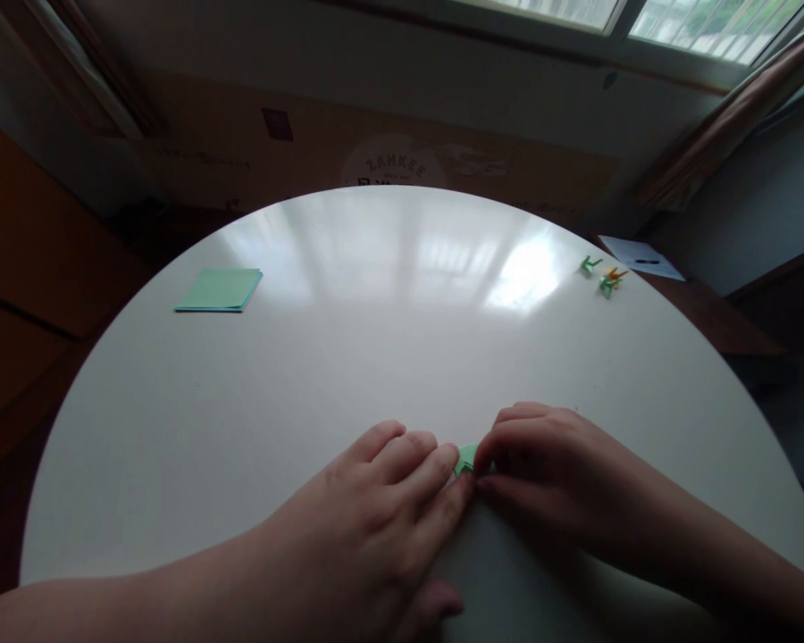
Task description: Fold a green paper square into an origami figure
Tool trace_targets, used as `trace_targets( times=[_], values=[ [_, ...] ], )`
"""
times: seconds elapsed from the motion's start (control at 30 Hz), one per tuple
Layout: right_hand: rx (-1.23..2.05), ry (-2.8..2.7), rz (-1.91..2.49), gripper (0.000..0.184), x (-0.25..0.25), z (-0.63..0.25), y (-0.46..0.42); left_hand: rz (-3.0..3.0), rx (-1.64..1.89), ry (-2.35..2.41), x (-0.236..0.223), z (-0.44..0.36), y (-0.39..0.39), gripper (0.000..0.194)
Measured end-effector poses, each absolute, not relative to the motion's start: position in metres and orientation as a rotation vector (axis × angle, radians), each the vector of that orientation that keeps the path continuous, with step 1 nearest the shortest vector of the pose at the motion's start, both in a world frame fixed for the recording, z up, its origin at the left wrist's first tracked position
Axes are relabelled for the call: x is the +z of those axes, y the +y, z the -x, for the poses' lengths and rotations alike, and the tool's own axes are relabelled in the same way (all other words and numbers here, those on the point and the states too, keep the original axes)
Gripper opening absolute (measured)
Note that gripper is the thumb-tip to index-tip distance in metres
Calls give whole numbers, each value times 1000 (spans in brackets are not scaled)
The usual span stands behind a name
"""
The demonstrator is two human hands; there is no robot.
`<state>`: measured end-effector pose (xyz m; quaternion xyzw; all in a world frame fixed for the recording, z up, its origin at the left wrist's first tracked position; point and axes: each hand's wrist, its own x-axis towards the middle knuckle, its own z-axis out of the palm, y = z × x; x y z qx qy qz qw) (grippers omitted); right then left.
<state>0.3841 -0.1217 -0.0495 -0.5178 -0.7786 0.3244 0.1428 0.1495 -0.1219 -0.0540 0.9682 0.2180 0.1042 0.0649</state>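
A small folded green paper [467, 455] lies near the front middle of the white round table, mostly covered by fingers. My left hand [392, 500] rests over it from the left, its fingers close together and their tips pressing the paper down. From the right, my right hand [549, 464] pinches the paper's edge between thumb and curled fingers. Both hands meet at the paper, so the shape of its folds is largely hidden.
A stack of square green paper [218, 289] sits at the table's left. Near the right edge stand several small folded paper figures: a green figure [588, 264] and others in green and orange [616, 275]. Beyond that edge lies a white sheet [636, 254] with a dark pen [646, 262].
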Motion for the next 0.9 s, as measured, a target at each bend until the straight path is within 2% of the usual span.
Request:
trace_targets(
  times=[0.57,0.9],
  values=[
    [718,-2337,1602,14,-52,-373,-127,-2875,353,581,-55,-148,-115,45],
    [808,-2342,1546,13,-46,-380,-128,-2891,332,584,-57,-148,-116,50]
  ],
)
